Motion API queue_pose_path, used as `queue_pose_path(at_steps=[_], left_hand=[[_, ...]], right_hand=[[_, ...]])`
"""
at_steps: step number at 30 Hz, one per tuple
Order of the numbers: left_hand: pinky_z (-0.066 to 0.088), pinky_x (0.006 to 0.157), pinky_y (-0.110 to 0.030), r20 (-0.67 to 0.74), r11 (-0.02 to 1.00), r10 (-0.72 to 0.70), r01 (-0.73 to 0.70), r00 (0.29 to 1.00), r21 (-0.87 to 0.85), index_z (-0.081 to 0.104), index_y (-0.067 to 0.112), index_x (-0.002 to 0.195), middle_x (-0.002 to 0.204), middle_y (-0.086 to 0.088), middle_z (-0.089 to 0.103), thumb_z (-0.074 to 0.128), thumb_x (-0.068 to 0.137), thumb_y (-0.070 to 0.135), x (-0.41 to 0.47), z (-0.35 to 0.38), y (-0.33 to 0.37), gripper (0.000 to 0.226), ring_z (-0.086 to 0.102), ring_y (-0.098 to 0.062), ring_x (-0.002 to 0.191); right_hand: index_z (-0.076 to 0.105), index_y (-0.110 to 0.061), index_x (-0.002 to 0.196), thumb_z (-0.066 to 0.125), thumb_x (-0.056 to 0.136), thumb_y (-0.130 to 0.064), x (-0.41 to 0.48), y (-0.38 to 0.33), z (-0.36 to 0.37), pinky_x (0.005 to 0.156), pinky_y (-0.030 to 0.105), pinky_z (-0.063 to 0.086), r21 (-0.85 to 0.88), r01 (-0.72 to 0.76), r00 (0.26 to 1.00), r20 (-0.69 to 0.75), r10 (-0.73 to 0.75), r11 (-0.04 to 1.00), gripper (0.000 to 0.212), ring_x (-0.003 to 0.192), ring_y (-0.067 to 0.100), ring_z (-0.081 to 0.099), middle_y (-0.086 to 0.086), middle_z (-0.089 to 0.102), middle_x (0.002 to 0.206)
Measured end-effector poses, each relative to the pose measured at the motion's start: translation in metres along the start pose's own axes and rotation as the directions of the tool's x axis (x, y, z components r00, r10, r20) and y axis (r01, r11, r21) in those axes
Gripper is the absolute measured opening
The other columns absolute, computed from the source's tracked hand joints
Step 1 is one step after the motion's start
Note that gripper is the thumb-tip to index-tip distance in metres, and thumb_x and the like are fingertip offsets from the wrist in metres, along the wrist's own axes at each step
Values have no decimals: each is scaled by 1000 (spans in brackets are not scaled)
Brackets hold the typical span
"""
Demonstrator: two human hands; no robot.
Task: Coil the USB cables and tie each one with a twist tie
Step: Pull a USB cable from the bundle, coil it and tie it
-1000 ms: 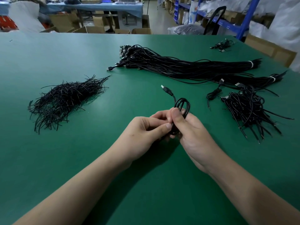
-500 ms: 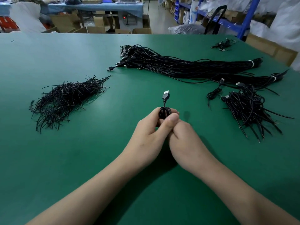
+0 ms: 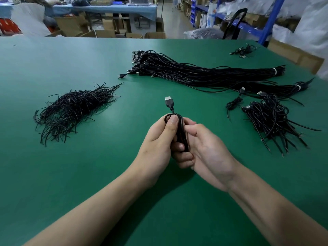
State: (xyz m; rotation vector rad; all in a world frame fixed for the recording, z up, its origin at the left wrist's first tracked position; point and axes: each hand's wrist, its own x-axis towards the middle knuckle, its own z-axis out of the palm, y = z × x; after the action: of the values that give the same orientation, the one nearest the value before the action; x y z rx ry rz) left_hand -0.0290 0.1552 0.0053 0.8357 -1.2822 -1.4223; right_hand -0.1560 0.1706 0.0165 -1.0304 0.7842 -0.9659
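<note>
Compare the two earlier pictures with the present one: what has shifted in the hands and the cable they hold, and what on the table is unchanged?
The coiled cable, earlier an open loop above the fingers, is now squeezed into a narrow bundle. The left hand wraps it with the thumb on top; the right hand has turned palm-up beside it. The USB plug now points up and away. The twist tie pile, long cable bundle and tied coils have not moved.

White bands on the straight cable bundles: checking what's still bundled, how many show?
2: one white band near the long bundle's right end, another on the smaller bundle just nearer. More may be hidden underneath.
</note>
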Motion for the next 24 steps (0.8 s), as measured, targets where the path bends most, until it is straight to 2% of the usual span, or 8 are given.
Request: queue_pose_path(at_steps=[2, 5, 9, 12, 17, 20, 22, 24], left_hand=[[51, 47, -27, 2, 1000, -4, 4, 1000, -17, 71, 13, 100, 90, -11, 58, 47, 100, 42, 1, -2, 0, 38, 51, -6, 53], [50, 46, -28, -7, 999, -27, 27, 1000, -28, 74, 20, 99, 82, -13, 59, 47, 100, 46, 1, -3, 0, 38, 51, -11, 50], [55, 50, -34, -7, 997, -59, 58, 998, -52, 74, 23, 98, 99, -33, 60, 48, 97, 52, 2, -4, -1, 40, 52, -17, 55], [54, 53, -34, 12, 996, -53, 53, 999, -70, 75, 25, 93, 113, -32, 60, 49, 96, 52, 1, -3, 1, 38, 54, -25, 68], [54, 50, -34, 79, 990, -86, 94, 993, -106, 73, 25, 91, 108, -26, 66, 48, 97, 52, 1, -4, 0, 37, 54, -26, 55], [53, 49, -34, 105, 987, -106, 117, 989, -112, 74, 24, 92, 108, -35, 58, 46, 98, 53, 2, -5, 0, 41, 51, -24, 49], [52, 54, -33, 124, 988, -117, 128, 985, -87, 75, 25, 97, 108, -28, 63, 42, 96, 61, 3, -4, 0, 49, 53, -20, 55], [52, 60, -33, 126, 995, -92, 96, 988, -24, 75, 27, 98, 106, -13, 70, 44, 96, 58, 4, -3, -1, 43, 62, -16, 74]], right_hand=[[48, -22, 98, 27, 107, -35, 1, 3, 0, 55, 27, 16, 21, -24, 1000, 19, 24, 999, 26, 59, 10, 23, -7, 39, 69], [50, -19, 103, 42, 101, -49, 2, 7, 0, 54, 22, 22, 36, -5, 999, 53, 3, 999, 31, 60, 7, 28, -8, 41, 72], [50, -20, 117, 45, 96, -50, 5, 11, 1, 50, 17, 25, 1, 54, 998, 34, -54, 999, 37, 58, 5, 28, -10, 40, 71], [51, -17, 108, 45, 96, -53, 5, 12, 2, 48, 18, 25, -105, 84, 996, 4, -84, 991, 39, 56, 5, 29, -10, 40, 69], [46, -15, 85, 43, 96, -46, 2, 12, 5, 44, 19, 27, -216, 120, 992, -17, -126, 969, 34, 52, 7, 35, -10, 39, 66], [45, -16, 80, 41, 101, -42, 1, 13, 5, 39, 21, 28, -259, 127, 987, -67, -149, 957, 34, 46, 9, 39, -9, 40, 62], [45, -17, 81, 38, 107, -36, 1, 13, 6, 37, 18, 26, -263, 113, 984, -104, -144, 958, 33, 42, 7, 37, -8, 40, 60], [50, -19, 86, 37, 109, -30, 1, 12, 5, 38, 15, 26, -260, 93, 981, -143, -134, 961, 29, 43, 2, 32, -11, 38, 59]])
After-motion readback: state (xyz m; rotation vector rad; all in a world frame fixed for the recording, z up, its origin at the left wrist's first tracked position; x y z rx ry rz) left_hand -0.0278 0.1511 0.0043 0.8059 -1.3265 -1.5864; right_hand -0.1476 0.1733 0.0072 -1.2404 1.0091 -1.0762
